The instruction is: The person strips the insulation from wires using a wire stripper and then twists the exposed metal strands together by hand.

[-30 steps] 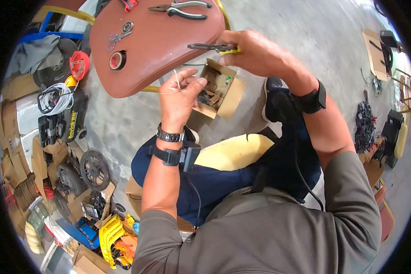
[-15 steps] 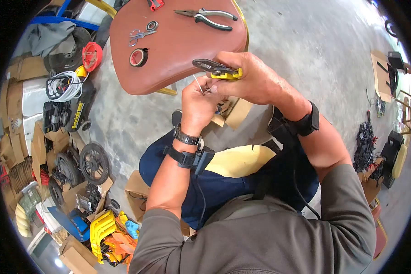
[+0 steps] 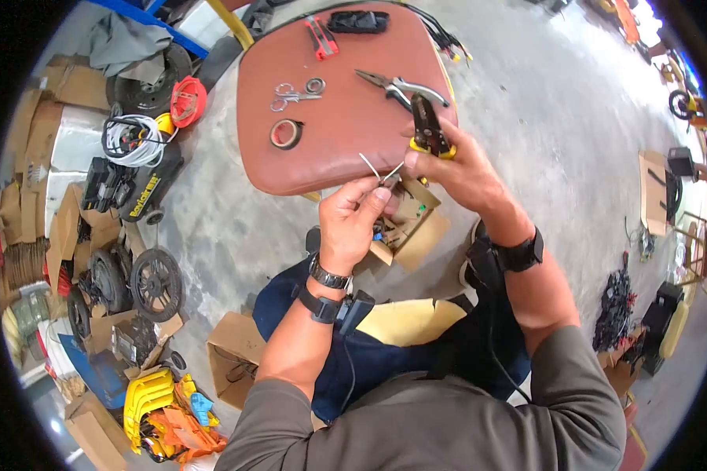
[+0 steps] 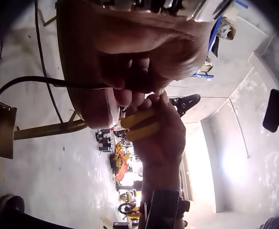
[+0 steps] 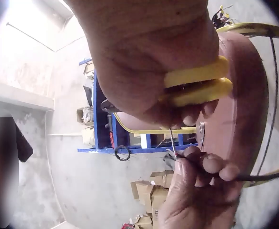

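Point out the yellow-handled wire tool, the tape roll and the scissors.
yellow-handled wire tool (image 3: 427,125), head view, dark upper body.
tape roll (image 3: 286,134), head view, its ring.
scissors (image 3: 288,96), head view, near the pivot.

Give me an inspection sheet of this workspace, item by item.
Surface: brown seat, used as a bench.
Job's things: thin wire pinched by left hand; yellow-handled stripper gripped by right hand; open cardboard box of parts below.
Clutter: pliers, scissors, tape roll, red tool on the seat.
Hands: both busy, close together.
Cables: white coil on the floor.
Surroundings: concrete floor, wheels, cartons.
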